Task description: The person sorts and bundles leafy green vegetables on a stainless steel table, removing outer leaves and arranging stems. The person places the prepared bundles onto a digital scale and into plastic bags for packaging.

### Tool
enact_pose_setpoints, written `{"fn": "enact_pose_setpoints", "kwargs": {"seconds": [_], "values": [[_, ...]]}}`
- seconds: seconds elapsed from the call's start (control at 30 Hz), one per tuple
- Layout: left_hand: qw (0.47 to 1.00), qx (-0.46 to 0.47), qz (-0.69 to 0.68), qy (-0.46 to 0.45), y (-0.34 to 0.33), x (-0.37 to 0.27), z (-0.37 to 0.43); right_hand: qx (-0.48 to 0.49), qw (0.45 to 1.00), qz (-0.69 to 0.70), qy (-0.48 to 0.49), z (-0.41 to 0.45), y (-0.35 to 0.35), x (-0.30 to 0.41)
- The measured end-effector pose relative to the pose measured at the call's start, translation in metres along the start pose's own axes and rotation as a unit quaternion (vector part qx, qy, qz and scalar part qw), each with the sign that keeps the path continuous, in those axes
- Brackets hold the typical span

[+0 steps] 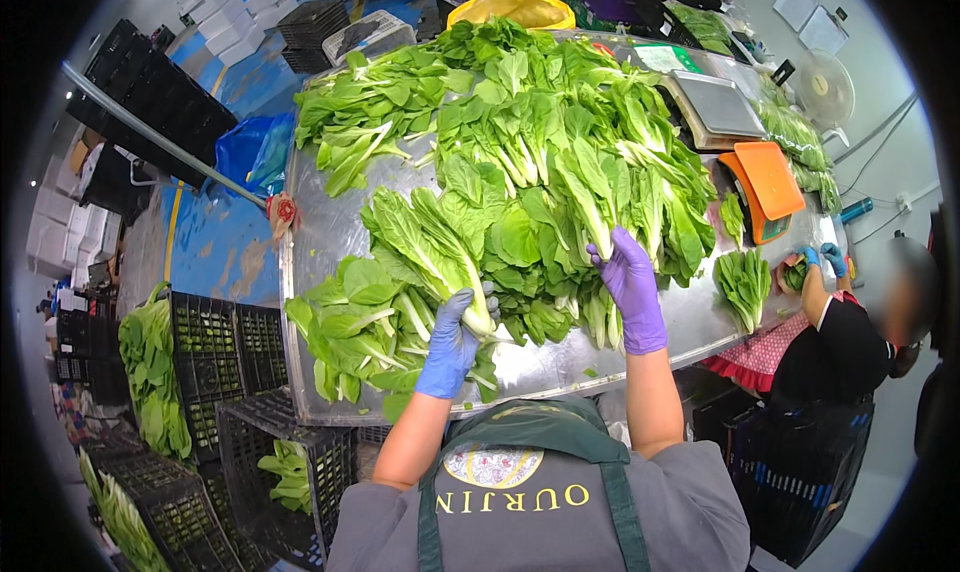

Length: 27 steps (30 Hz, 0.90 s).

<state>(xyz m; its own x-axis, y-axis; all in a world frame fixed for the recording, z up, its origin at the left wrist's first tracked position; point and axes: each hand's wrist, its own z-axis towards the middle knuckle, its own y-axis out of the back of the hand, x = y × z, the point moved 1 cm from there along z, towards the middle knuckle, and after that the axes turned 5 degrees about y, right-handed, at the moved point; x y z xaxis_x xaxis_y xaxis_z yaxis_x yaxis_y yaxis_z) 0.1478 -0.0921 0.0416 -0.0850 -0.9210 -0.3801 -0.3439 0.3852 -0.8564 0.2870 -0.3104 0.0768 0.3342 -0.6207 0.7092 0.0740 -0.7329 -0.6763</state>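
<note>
My left hand, in a blue glove, grips the pale base of a leafy green head, its leaves pointing up and left. My right hand, in a purple glove, has its thumb and fingers at the white base of another leafy head on the pile; whether it grips it firmly is unclear. A large heap of leafy greens covers much of the metal table. Loose leaves lie left of my left hand. One separate bunch rests to the right.
An orange scale and a grey scale stand at the right. A co-worker's gloved hands hold greens at the table's right end. Black crates stand at the lower left. A yellow bag sits beyond the far edge.
</note>
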Motion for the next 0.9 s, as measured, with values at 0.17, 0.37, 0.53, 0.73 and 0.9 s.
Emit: {"fn": "enact_pose_setpoints", "kwargs": {"seconds": [0.17, 0.37, 0.53, 0.73, 0.9], "values": [[1.000, -0.011, -0.010, -0.001, -0.003, 0.005, 0.001, 0.030, 1.000, -0.001, 0.007, -0.015, -0.010, -0.003], [0.999, 0.039, -0.020, 0.009, -0.015, 0.008, 0.001, 0.036, 0.978, -0.175, 0.109, -0.051, -0.049, -0.023], [0.996, 0.083, -0.029, -0.016, -0.027, 0.011, -0.001, 0.050, 0.920, -0.257, 0.293, -0.070, -0.079, -0.044], [0.991, 0.103, -0.081, 0.008, -0.025, 0.014, -0.009, 0.097, 0.809, -0.486, 0.316, -0.078, -0.093, -0.039], [0.994, 0.089, -0.052, 0.035, -0.005, 0.022, -0.002, 0.125, 0.831, -0.473, 0.264, -0.080, -0.095, -0.045]]}}
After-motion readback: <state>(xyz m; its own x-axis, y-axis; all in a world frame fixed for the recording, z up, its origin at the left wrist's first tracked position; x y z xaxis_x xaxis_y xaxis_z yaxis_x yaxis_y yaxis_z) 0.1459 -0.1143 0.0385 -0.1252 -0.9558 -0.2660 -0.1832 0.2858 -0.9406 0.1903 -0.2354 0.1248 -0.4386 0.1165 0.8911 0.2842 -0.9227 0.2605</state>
